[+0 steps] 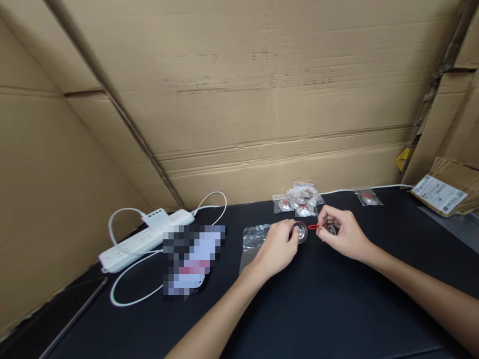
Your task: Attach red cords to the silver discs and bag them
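Note:
My left hand (280,244) is closed on a round, shiny, silvery disc (301,233), its thumb lying over the near face. To the right, my right hand (342,232) pinches a thin red cord loop (313,227), which points left towards the disc. A second shiny disc (331,230) shows partly behind the right fingers; how it joins the cord is hidden. A clear plastic bag (255,237) lies flat beside and partly under my left hand. Just beyond the hands is a pile of small clear bags (302,199) with similar silvery discs and red bits inside.
Another bagged disc (369,198) lies at the back right, near a brown parcel with a white label (439,193). On the left are a white power strip (138,242), looping white cables (112,294) and a pixelated item (198,259). Cardboard walls (262,99) enclose the black table (318,314).

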Available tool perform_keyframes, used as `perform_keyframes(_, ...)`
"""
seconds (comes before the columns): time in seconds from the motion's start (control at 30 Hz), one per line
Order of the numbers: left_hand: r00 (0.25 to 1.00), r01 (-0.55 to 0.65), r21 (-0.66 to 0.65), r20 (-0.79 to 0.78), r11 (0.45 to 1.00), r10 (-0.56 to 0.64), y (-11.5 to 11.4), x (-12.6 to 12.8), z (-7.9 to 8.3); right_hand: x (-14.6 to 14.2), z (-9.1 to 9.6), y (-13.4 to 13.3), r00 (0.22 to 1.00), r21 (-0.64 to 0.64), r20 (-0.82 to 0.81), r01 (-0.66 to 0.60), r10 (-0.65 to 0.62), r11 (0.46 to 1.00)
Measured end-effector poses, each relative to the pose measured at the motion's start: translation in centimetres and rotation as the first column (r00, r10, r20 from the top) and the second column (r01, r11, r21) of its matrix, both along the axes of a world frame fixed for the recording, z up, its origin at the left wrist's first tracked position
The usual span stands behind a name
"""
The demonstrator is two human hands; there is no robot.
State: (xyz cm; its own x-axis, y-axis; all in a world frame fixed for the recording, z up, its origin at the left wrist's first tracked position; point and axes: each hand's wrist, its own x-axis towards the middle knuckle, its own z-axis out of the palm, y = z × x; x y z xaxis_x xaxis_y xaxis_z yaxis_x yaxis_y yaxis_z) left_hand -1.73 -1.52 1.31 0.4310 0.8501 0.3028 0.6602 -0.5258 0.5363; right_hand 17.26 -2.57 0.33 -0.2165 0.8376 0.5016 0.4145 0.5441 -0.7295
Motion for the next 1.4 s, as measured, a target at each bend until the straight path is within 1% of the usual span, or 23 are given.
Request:
perform_keyframes(0.07, 0.998, -0.022, 0.049, -0.064, 0.999, 0.025, 0.3, -0.3, -0.2, 0.5, 0.0, 0.4, 0.999, -0.018, -0.025, 0.028, -0.029, 0.999)
perform_keyframes(0.13, 0.996, -0.01, 0.077, -0.084, 0.997, 0.016, 0.6, -0.6, -0.5, 1.0, 0.0, 0.9, 0.998, 0.002, -0.006, 0.065, -0.065, 0.998)
perform_keyframes(0.27, 0.996, 0.018, 0.034, -0.083, 0.999, -0.015, 1.0, -1.1, -0.9, 1.9, -0.1, 1.6, 0.983, 0.081, 0.148, 0.099, -0.11, 0.992)
perform_keyframes(0.37, 0.989, -0.029, 0.011, -0.143, 1.0, 0.03, 1.0, -1.2, -1.1, 2.3, -0.4, 2.0, 0.961, 0.105, 0.244, 0.104, -0.127, 0.989)
perform_keyframes(0.43, 0.979, -0.059, 0.022, -0.193, 0.998, 0.062, 0.9, -1.2, -1.2, 2.6, -0.5, 2.2, 0.945, 0.102, 0.302, 0.103, -0.13, 0.989)
perform_keyframes(0.53, 0.965, -0.072, 0.065, -0.249, 0.995, 0.086, 0.6, -1.1, -1.2, 2.9, -0.2, 2.1, 0.908, 0.089, 0.408, 0.066, -0.097, 0.994)
perform_keyframes(0.6, 0.96, -0.066, 0.091, -0.265, 0.994, 0.088, 0.5, -1.1, -1.2, 3.2, 0.2, 1.9, 0.883, 0.075, 0.467, 0.018, -0.051, 0.997)
perform_keyframes(0.77, 0.964, -0.048, 0.12, -0.256, 0.992, 0.078, 0.6, -1.1, -1.5, 3.8, 1.1, 1.6, 0.819, -0.038, 0.56, -0.123, 0.123, 0.992)
perform_keyframes(0.83, 0.969, -0.024, 0.121, -0.243, 0.992, 0.053, 0.6, -1.0, -1.6, 4.0, 1.0, 1.7, 0.81, -0.077, 0.565, -0.14, 0.159, 0.987)
perform_keyframes(0.93, 0.975, 0.028, 0.128, -0.22, 0.991, 0.001, 0.4, -0.7, -1.7, 4.0, 0.6, 1.9, 0.821, -0.101, 0.543, -0.146, 0.177, 0.984)
perform_keyframes(1.03, 0.978, 0.068, 0.131, -0.206, 0.989, -0.04, 0.1, -0.5, -1.6, 3.8, 0.2, 1.9, 0.837, -0.081, 0.521, -0.142, 0.164, 0.987)
perform_keyframes(1.17, 0.981, 0.087, 0.153, -0.182, 0.984, -0.058, -0.1, -0.3, -1.4, 3.1, -0.1, 1.5, 0.857, -0.048, 0.497, -0.128, 0.135, 0.991)
perform_keyframes(1.33, 0.99, 0.107, 0.215, -0.115, 0.971, -0.084, -0.5, 0.0, -0.8, 2.1, 0.0, 1.1, 0.906, -0.073, 0.394, -0.135, 0.153, 0.988)
perform_keyframes(1.4, 0.992, 0.115, 0.207, -0.072, 0.972, -0.102, -0.7, 0.2, -0.5, 1.8, 0.1, 1.0, 0.921, -0.076, 0.356, -0.141, 0.159, 0.987)
